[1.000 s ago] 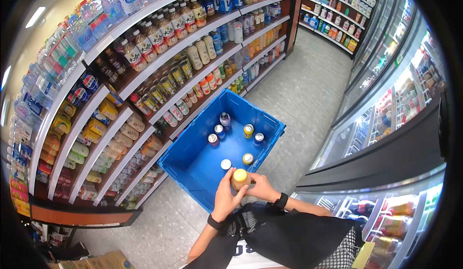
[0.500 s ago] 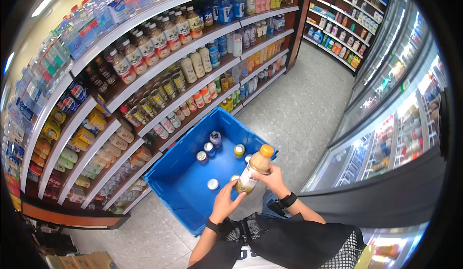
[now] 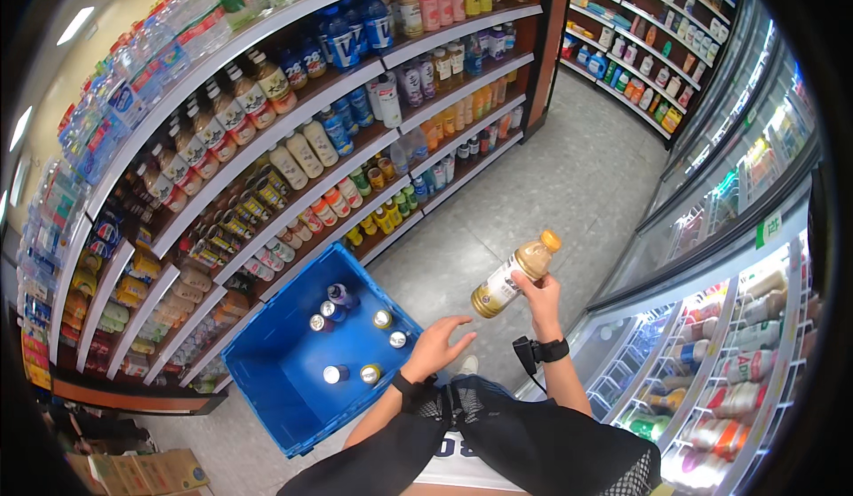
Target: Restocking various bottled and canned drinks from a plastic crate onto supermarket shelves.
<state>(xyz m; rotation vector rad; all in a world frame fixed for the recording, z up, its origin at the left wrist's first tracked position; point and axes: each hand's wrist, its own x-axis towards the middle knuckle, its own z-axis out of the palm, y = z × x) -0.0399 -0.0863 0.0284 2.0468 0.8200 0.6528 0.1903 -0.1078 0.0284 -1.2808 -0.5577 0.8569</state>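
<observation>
- Right hand (image 3: 539,299) has its fingers wrapped round the lower half of a tan drink bottle (image 3: 514,276) with an orange cap, holding it tilted, cap up and away, base pointing back toward the blue crate (image 3: 293,398).
- Left hand (image 3: 437,347) is empty, fingers spread loose and half open, hovering just past the near right corner of the crate, just below the bottle's base and not touching it.
- So the bottle is up in the air, right of the crate and clear above its rim, between the crate and the glass-door cooler (image 3: 711,318).
- Inside the crate: a handful of upright bottles (image 3: 355,336) seen cap-on, bunched toward its far side, with a lot of bare blue floor on the near side.
- Left of the crate run the long drink shelves (image 3: 267,185), packed with rows of bottles, several the same tan colour.
- My read: this looks like the lifted-out, looking-it-over step, one bottle picked and not yet placed.
- Next move would need a firm one-handed hold, or the left hand coming in under the base, then a swing toward whichever shelf or cooler it belongs in. Can't tell which.
</observation>
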